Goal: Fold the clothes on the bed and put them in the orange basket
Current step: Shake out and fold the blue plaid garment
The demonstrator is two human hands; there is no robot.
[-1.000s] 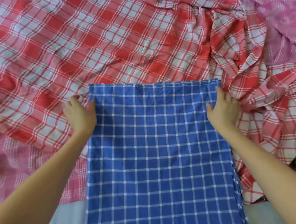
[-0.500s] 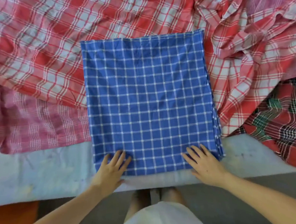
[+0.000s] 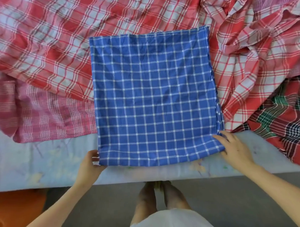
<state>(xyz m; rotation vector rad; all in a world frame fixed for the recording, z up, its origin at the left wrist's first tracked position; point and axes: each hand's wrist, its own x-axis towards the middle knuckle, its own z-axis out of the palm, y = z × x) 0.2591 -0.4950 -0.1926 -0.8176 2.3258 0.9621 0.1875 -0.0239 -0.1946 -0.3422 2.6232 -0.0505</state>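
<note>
A blue checked cloth [image 3: 153,95], folded into a flat rectangle, lies on the bed near its front edge. My left hand [image 3: 89,166] pinches the cloth's near left corner, with the thumb on top and the fingers curled underneath. At the near right corner my right hand [image 3: 234,148] holds the cloth, fingers lying over the edge and the thumb hidden under it. A part of the orange basket [image 3: 17,210] shows on the floor at the lower left, below the bed edge.
A large crumpled red-and-white checked cloth [image 3: 55,40] covers the far bed. A pink checked cloth [image 3: 41,115] lies to the left and a dark red-green plaid cloth [image 3: 285,120] to the right. The pale sheet [image 3: 35,164] shows along the front edge. My feet stand on the grey floor [image 3: 237,195].
My hands slid from the cloth's far corners down to its near edge, then moved outward from lying flat on it to taking hold of the two near corners.
</note>
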